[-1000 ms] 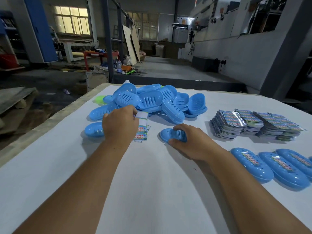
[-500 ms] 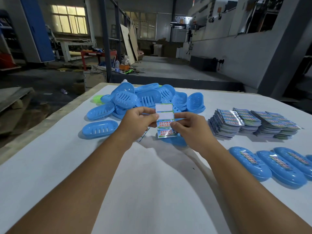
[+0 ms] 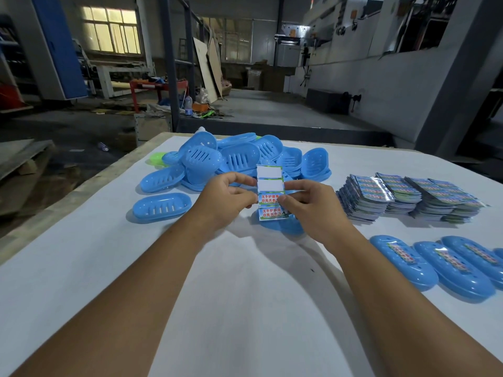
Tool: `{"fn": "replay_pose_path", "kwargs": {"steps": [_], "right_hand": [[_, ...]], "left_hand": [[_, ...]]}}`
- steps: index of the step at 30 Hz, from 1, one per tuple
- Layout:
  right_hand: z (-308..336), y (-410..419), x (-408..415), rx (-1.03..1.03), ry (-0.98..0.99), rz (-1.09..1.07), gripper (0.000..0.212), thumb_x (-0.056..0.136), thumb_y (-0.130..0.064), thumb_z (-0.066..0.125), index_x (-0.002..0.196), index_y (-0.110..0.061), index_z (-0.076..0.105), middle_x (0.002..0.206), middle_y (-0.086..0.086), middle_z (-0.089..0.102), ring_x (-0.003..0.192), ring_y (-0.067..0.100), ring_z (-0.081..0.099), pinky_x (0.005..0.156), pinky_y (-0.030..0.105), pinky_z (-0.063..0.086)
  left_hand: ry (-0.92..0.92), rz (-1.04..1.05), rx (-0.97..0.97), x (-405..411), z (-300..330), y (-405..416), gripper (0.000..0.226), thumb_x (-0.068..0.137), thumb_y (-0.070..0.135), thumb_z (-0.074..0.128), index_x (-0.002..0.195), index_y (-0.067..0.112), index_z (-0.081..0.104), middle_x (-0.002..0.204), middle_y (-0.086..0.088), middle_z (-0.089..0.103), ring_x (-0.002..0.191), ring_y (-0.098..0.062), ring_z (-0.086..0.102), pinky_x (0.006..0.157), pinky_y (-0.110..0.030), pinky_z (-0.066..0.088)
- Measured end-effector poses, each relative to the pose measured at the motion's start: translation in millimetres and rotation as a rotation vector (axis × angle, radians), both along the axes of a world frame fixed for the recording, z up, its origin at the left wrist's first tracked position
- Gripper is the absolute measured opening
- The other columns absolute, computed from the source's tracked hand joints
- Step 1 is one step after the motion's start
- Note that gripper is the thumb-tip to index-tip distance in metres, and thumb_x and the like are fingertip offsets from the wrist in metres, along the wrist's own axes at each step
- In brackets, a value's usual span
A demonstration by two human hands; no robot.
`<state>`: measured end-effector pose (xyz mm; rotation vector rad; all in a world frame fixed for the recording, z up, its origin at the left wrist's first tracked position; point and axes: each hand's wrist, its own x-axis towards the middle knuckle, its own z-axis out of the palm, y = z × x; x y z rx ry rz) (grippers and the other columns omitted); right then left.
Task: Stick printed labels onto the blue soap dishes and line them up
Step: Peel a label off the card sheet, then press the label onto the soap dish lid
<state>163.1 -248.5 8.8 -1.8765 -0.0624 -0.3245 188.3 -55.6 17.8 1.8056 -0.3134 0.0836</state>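
At frame centre, your left hand (image 3: 227, 198) and right hand (image 3: 310, 206) pinch a glossy label strip (image 3: 270, 192) by its opposite side edges, its long axis running top to bottom of the frame, two blank white panels above two printed ones. Behind the strip, upper centre, a heap of smooth blue plastic soap dishes (image 3: 239, 159) with slotted oval bowls sits on the white table (image 3: 245, 308), one lone dish (image 3: 162, 208) lying flat at centre left. Stacked label sheets (image 3: 408, 197) fan out at right above three labelled dishes (image 3: 441, 263), angled side by side, long axes slanting toward lower right.
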Motion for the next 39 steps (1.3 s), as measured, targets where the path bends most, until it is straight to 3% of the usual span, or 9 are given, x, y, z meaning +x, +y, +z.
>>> {"fn": "replay_pose_path", "kwargs": {"steps": [8, 12, 16, 20, 25, 28, 32, 35, 39], "right_hand": [[-1.6, 0.4, -0.8, -0.124, -0.012, -0.118, 0.02, 0.088, -0.024, 0.078, 0.102, -0.021, 0.065, 0.075, -0.008, 0.074, 0.065, 0.003, 0.068, 0.055, 0.018, 0.049], [-5.5, 0.7, -2.5, -0.255, -0.051, -0.099, 0.02, 0.084, -0.036, 0.08, 0.074, -0.021, 0.072, 0.06, -0.012, 0.066, 0.053, 0.0, 0.053, 0.052, 0.015, 0.038], [-2.8, 6.2, -9.6, -0.253, -0.039, 0.042, 0.024, 0.086, -0.045, 0.075, 0.072, -0.026, 0.079, 0.056, -0.012, 0.066, 0.046, 0.001, 0.043, 0.045, 0.011, 0.031], [-1.7, 4.9, -6.9, -0.252, -0.019, -0.009, 0.026, 0.09, -0.032, 0.072, 0.067, -0.023, 0.078, 0.054, -0.013, 0.062, 0.046, 0.0, 0.044, 0.046, 0.012, 0.032], [-1.5, -6.7, -3.9, -0.303, 0.01, -0.121, 0.032, 0.089, -0.03, 0.069, 0.066, -0.007, 0.07, 0.05, -0.002, 0.051, 0.045, 0.006, 0.034, 0.047, 0.018, 0.031], [-1.1, -17.4, -1.7, -0.448, 0.023, -0.216, 0.036, 0.089, -0.029, 0.062, 0.068, 0.001, 0.064, 0.06, 0.017, 0.051, 0.053, 0.011, 0.035, 0.054, 0.029, 0.031], [-2.6, -21.3, -0.3, -0.519, 0.035, -0.256, 0.039, 0.089, -0.029, 0.059, 0.062, -0.001, 0.057, 0.05, 0.001, 0.039, 0.047, 0.011, 0.027, 0.052, 0.029, 0.028], [-4.6, -18.0, -0.7, -0.491, 0.028, -0.247, 0.037, 0.087, -0.033, 0.06, 0.07, -0.001, 0.064, 0.053, 0.006, 0.048, 0.05, 0.013, 0.035, 0.053, 0.029, 0.033], [-4.0, -12.4, -2.9, -0.452, 0.01, -0.216, 0.029, 0.083, -0.04, 0.065, 0.07, -0.015, 0.071, 0.061, 0.0, 0.064, 0.052, 0.008, 0.049, 0.056, 0.029, 0.043]], "left_hand": [[0.012, -0.033, 0.006, 2.1, -2.8, 0.6, 0.023, 0.084, 0.01, 0.076, 0.096, 0.027, 0.065, 0.08, 0.005, 0.078, 0.079, -0.011, 0.074, 0.079, -0.036, 0.059], [0.005, -0.097, 0.001, 0.3, -4.8, -0.7, 0.026, 0.084, 0.011, 0.076, 0.1, 0.027, 0.066, 0.081, 0.003, 0.078, 0.063, -0.004, 0.07, 0.058, -0.02, 0.052], [-0.023, -0.108, 0.049, 0.5, -9.1, -1.7, 0.025, 0.082, 0.019, 0.079, 0.1, 0.032, 0.068, 0.082, 0.005, 0.078, 0.082, -0.014, 0.074, 0.079, -0.031, 0.056], [0.003, -0.094, 0.009, 2.1, -11.9, -3.3, 0.023, 0.082, 0.017, 0.077, 0.099, 0.029, 0.069, 0.084, 0.003, 0.078, 0.083, -0.015, 0.075, 0.081, -0.032, 0.058], [0.005, 0.058, 0.012, 6.6, -14.1, -3.8, 0.02, 0.089, 0.009, 0.059, 0.091, 0.028, 0.067, 0.076, 0.003, 0.075, 0.058, -0.005, 0.066, 0.051, -0.02, 0.048], [0.018, 0.138, 0.051, 9.7, -13.5, 0.1, 0.025, 0.094, 0.01, 0.05, 0.09, 0.031, 0.061, 0.086, 0.008, 0.072, 0.066, -0.006, 0.07, 0.044, -0.017, 0.045], [0.089, 0.214, 0.111, 13.4, -19.3, 4.5, 0.023, 0.094, 0.011, 0.046, 0.103, 0.028, 0.059, 0.104, -0.002, 0.071, 0.085, -0.021, 0.073, 0.069, -0.038, 0.062], [0.005, 0.339, 0.43, 15.0, -23.1, 10.3, 0.027, 0.092, 0.017, 0.05, 0.118, 0.023, 0.056, 0.114, -0.007, 0.068, 0.1, -0.028, 0.066, 0.085, -0.045, 0.057], [-0.186, 0.473, 1.042, 11.2, -23.8, 17.0, 0.031, 0.092, 0.021, 0.056, 0.123, 0.019, 0.055, 0.118, -0.006, 0.063, 0.11, -0.028, 0.055, 0.084, -0.04, 0.047]]}}
